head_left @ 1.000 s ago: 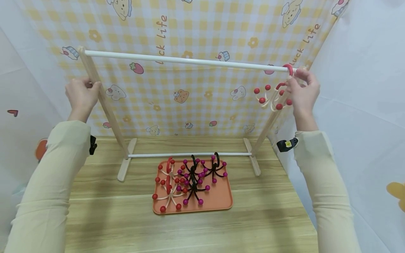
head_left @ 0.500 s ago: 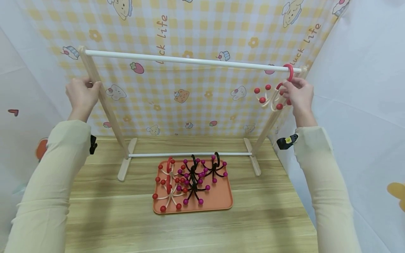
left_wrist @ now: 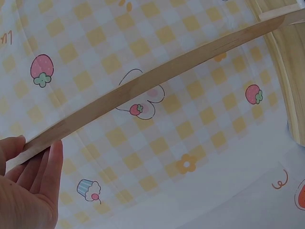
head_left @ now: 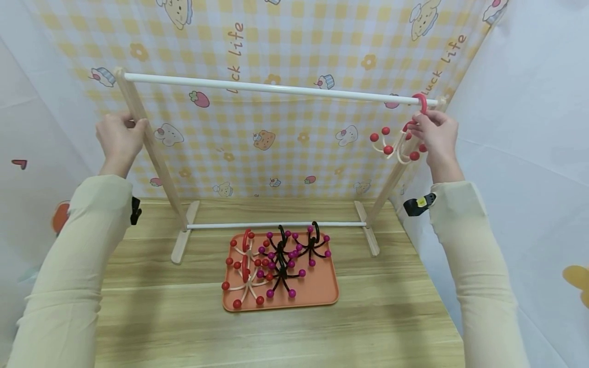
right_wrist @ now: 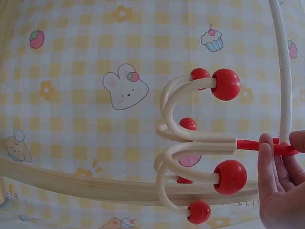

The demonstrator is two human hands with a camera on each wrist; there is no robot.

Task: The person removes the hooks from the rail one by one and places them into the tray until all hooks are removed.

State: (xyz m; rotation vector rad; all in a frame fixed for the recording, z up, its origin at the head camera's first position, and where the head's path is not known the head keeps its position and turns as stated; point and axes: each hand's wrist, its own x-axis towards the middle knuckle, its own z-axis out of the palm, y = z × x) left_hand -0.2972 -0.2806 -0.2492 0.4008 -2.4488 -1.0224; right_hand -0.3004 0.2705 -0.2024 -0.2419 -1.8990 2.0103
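In the head view, my left hand [head_left: 120,138] grips the rack's left wooden post [head_left: 161,166]. The left wrist view shows its thumb and fingers on both sides of that post [left_wrist: 143,83]. A cream hook hanger [head_left: 401,149] with red ball tips hangs by its red hook from the right end of the white top rod [head_left: 276,89]. My right hand [head_left: 439,138] pinches the red hook just below the rod. In the right wrist view, the curved arms [right_wrist: 178,114] of the hanger show beyond the fingers, which partly cover the red stem.
An orange tray [head_left: 317,296] on the wooden table [head_left: 285,337] carries several hook hangers, cream with red balls and black with magenta balls [head_left: 282,273]. A lower white bar [head_left: 221,225] joins the posts behind it. A checked cloth [head_left: 285,153] hangs behind the rack.
My right hand has come down from beside the rod's end to the red hook below it. The hanging hanger has turned slightly. My left hand stays on the post.
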